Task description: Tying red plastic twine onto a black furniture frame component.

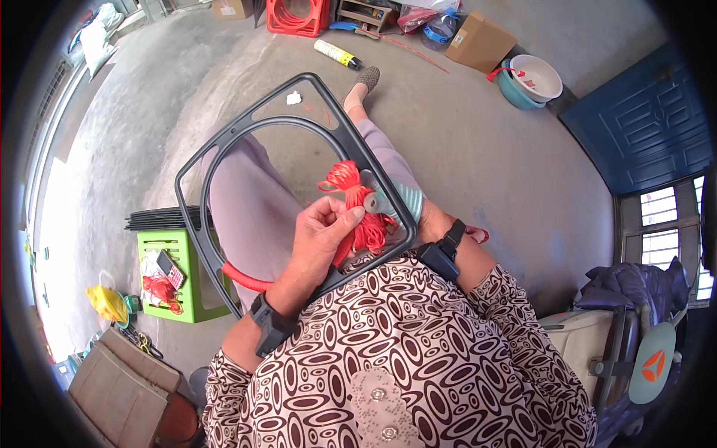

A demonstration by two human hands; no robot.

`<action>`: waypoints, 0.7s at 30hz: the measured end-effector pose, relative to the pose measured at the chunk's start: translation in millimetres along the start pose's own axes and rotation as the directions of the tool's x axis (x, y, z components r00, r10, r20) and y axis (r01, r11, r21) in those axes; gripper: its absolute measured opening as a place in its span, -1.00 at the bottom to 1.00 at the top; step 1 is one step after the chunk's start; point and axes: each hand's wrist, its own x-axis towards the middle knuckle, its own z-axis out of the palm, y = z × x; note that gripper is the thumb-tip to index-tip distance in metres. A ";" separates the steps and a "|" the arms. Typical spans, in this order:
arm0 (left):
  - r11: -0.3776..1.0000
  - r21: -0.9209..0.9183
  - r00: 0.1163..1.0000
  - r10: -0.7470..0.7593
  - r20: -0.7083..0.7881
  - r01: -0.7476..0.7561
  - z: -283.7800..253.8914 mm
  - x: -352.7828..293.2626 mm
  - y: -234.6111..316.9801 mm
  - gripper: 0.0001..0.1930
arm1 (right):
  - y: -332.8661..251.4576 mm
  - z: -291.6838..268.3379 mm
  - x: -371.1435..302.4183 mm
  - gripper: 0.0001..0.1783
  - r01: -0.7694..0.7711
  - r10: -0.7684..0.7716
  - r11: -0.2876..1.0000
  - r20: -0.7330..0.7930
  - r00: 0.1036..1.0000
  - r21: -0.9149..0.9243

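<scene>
You're mid-wrap: left hand (321, 231) pinches the red cord (358, 209) at the black frame (224, 149)'s 4 o'clock edge (right hand (429, 220) mostly hidden, grip unclear). Next calls for steady tension.

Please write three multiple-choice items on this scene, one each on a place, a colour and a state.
1. Where is the green crate?
A. on the floor at the person's left
B. on the lap
C. by the blue door

2. What colour is the cord bundle?
A. yellow
B. red
C. white

3. What is the left hand doing?
A. hanging free
B. resting flat on the floor
C. pinching the cord inside the dark frame

Answers: 1 A, it stands on the concrete left of the knees. 2 B, the strands are bright red. 3 C, the fingers close on the cord; the right hand, gloved, grips the frame's far edge.
</scene>
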 end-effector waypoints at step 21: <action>0.920 -0.201 0.941 -0.319 0.114 0.336 -13.0 6.1 1.2 -0.76 | -12.3 -79.2 -37.7 -0.62 0.523 -0.209 0.738 -0.592 0.778 0.427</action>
